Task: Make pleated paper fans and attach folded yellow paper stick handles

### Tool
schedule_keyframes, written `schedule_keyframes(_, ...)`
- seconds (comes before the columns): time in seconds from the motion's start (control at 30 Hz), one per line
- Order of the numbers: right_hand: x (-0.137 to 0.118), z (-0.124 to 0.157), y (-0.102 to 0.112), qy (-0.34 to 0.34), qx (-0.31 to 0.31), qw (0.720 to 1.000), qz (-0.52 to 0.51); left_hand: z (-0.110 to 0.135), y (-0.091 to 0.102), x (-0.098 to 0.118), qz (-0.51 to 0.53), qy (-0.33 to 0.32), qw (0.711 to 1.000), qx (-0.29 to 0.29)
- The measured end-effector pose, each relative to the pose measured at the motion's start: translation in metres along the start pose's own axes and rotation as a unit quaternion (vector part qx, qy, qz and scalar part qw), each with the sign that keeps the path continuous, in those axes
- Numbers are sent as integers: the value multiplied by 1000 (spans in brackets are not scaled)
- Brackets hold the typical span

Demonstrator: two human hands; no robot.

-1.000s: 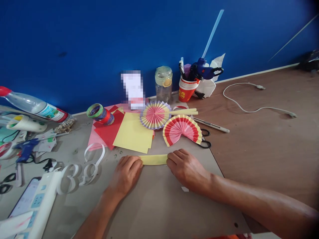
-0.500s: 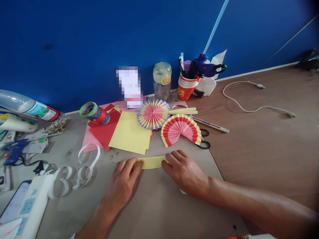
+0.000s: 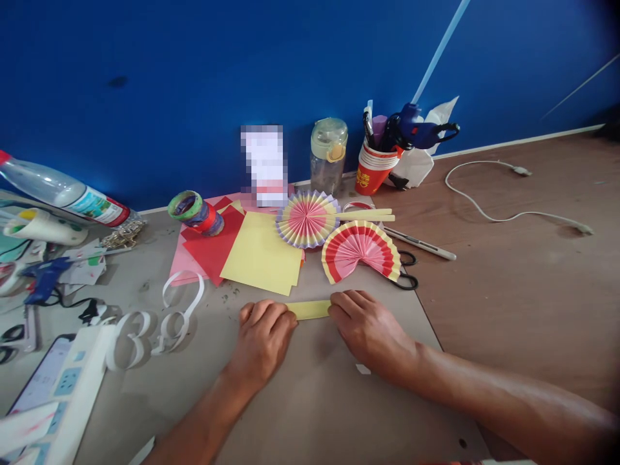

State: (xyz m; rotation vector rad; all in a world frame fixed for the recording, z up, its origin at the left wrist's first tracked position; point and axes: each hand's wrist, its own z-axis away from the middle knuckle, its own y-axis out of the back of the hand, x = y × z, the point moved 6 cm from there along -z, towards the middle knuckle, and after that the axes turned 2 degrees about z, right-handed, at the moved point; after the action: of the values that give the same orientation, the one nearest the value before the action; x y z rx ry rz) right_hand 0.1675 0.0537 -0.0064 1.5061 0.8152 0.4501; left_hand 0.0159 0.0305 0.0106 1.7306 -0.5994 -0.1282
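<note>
A narrow folded yellow paper strip [image 3: 309,309] lies flat on the grey board [image 3: 310,400]. My left hand [image 3: 264,339] presses its left end, fingers curled down on the paper. My right hand [image 3: 371,329] presses the right end the same way. Only a short middle stretch of the strip shows between them. Just beyond lie a yellow paper sheet [image 3: 264,253], a half-open red and pink pleated fan [image 3: 361,250] and a round pink and yellow pleated rosette [image 3: 307,219].
Red and pink sheets [image 3: 206,252], tape rolls [image 3: 196,213], scissors [image 3: 407,270], a red cup of tools [image 3: 375,169], a jar [image 3: 328,155] and a white cable [image 3: 508,206] lie behind. At left are a bottle [image 3: 62,194], glue gun [image 3: 41,278], power strip [image 3: 72,387] and white number cutouts [image 3: 150,329].
Both hands have closed in along the yellow strip, so less of it shows between them. The view shifted slightly.
</note>
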Motion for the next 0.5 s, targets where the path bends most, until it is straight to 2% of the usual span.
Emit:
schedule_keyframes(0.33,6,2,1,-22,16,1000,-4,3,-4,-13,-42,54,997,-18)
schedule_keyframes(0.5,12,0,1,-45,10,999,-18,2,-4,-16,-48,61,997,-1)
